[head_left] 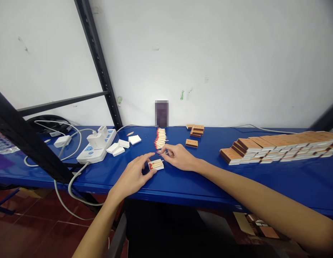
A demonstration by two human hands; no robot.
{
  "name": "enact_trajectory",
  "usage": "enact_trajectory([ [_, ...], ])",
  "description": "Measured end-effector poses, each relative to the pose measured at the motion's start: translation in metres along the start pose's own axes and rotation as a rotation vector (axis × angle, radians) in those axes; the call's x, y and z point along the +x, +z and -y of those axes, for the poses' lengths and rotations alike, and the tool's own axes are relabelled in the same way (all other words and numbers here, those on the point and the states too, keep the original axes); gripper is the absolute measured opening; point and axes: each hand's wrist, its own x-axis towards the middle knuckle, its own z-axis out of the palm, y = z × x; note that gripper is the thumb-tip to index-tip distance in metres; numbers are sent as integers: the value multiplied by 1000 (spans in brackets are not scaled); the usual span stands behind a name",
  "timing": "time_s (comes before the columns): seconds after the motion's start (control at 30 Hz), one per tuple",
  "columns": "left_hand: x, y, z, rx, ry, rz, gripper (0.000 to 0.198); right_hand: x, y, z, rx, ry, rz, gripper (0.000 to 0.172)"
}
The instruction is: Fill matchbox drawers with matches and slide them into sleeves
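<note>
A small white matchbox tray (156, 165) holding red-headed matches lies on the blue shelf in front of me. My left hand (134, 174) steadies it from the left, with the thumb at its near edge and the index finger by its far edge. Just beyond the tray, my right hand (180, 157) has thumb and index finger pinched together at a few loose matches; how many are between the fingertips is too small to tell. A long pile of matches (161, 138) runs back from there, red heads mostly to the left.
White trays (118, 148) lie to the left, near a power strip (98, 147) with cables and a black upright (99, 53). Several closed matchboxes (191, 143) sit behind my right hand. A long stack of matchboxes (274, 145) fills the right side. A pixelated dark rectangle (161, 113) stands against the wall.
</note>
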Motion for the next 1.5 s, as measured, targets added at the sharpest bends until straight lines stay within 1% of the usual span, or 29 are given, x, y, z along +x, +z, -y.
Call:
enact_trajectory([
  [0.1,0,-1,-2,13,6,1,47,3,-1,-6,-117,78,-11,9],
  [0.23,1,-4,-5,46,50,47,40,4,-2,-9,-214,100,9,3],
  [0.37,1,-5,-6,59,80,91,36,3,-1,-9,-234,87,19,3],
  [0.47,1,-5,-5,56,81,91,35,3,0,-10,-238,47,18,1],
  [0.53,1,-5,-5,45,74,85,34,3,0,-12,-241,25,14,4],
  [0.7,1,-5,-5,20,61,76,31,3,-1,-13,-201,-4,43,7],
  [0.8,1,-5,-5,33,62,70,32,2,-3,-8,-142,-40,16,7],
  [0.9,1,-4,-5,54,48,57,39,-1,-3,1,-67,-109,-10,9],
  [1.03,0,-2,-3,47,36,32,48,-4,0,9,-40,-186,44,9],
  [1.1,0,-2,-2,45,41,33,46,-5,2,10,-43,-185,64,8],
  [1.33,1,-3,-5,49,57,40,35,-4,0,7,-50,-153,74,8],
  [1.5,1,-3,-4,24,29,35,41,-2,3,7,-18,-170,84,9],
])
